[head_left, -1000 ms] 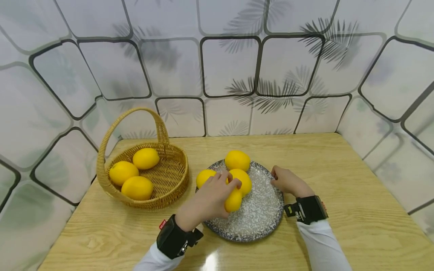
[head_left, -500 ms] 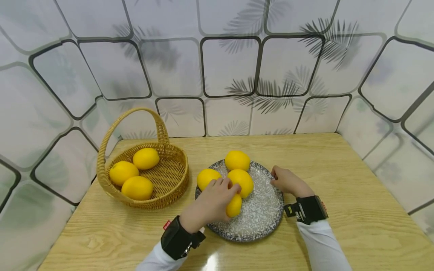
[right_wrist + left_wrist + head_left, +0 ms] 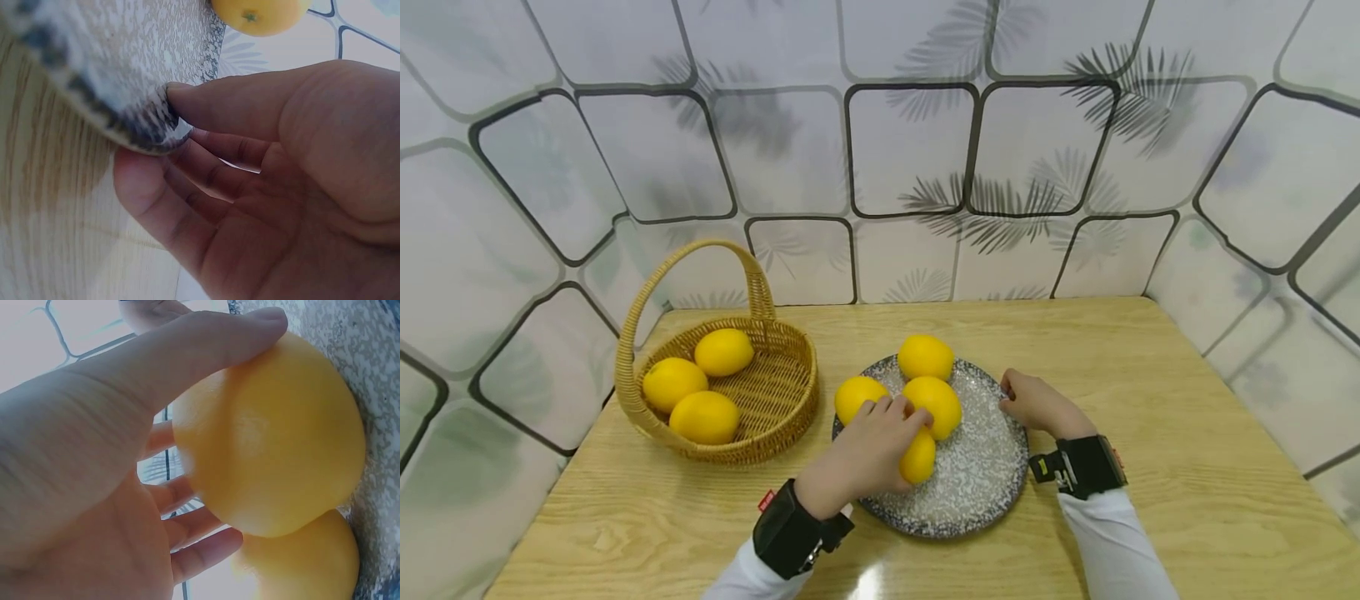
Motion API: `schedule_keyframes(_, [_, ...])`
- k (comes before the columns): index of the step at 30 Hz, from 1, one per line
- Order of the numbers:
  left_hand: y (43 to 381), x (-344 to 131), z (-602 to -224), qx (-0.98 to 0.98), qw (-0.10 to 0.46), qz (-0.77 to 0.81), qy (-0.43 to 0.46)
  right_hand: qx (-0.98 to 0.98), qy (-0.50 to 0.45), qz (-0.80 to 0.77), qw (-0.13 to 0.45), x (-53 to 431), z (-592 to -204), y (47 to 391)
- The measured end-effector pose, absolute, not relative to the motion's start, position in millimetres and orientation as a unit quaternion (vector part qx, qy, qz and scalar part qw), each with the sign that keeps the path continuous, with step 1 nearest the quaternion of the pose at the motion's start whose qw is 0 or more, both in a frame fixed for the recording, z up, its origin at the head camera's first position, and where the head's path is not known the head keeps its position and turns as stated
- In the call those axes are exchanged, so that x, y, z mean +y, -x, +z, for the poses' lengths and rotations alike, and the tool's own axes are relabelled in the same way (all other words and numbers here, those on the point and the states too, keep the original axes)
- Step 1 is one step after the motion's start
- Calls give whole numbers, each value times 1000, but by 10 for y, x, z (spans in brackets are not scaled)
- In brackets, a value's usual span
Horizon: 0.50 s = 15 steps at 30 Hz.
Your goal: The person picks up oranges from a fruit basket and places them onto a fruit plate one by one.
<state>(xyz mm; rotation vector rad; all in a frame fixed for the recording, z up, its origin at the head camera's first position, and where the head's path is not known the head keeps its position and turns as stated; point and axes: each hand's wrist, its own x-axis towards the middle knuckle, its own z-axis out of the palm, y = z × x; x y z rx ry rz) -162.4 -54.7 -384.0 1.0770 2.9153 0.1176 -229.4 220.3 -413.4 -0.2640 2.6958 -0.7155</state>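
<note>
My left hand [image 3: 868, 454] holds a yellow lemon [image 3: 919, 457] at the left part of a speckled grey plate [image 3: 977, 475]. In the left wrist view, the thumb lies over this lemon [image 3: 281, 437] and the fingers curl behind it; another lemon [image 3: 312, 562] touches it. Three more lemons sit on the plate: one at the back [image 3: 925, 357], one near the middle [image 3: 934, 407], one at the left [image 3: 859, 398]. My right hand [image 3: 1041, 404] pinches the plate's right rim, thumb on top and fingers beneath, as the right wrist view shows at the rim [image 3: 147, 128].
Left of the plate stands a wicker basket [image 3: 808, 392] with a tall arched handle and three lemons [image 3: 703, 417] in its left half. Both stand on a wood-grain table [image 3: 1187, 433]. Patterned wall covering [image 3: 910, 150] encloses the back and sides.
My left hand has shifted slightly right and down with its lemon, showing more of the left and middle lemons. Over the last half second it hardly moves. The right hand stays on the rim.
</note>
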Motion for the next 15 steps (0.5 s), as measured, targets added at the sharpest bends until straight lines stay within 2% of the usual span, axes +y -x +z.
schedule_keyframes(15, [1641, -613, -3763, 938, 44, 60, -337, 949, 89, -251, 169, 2196, -4145, 2295])
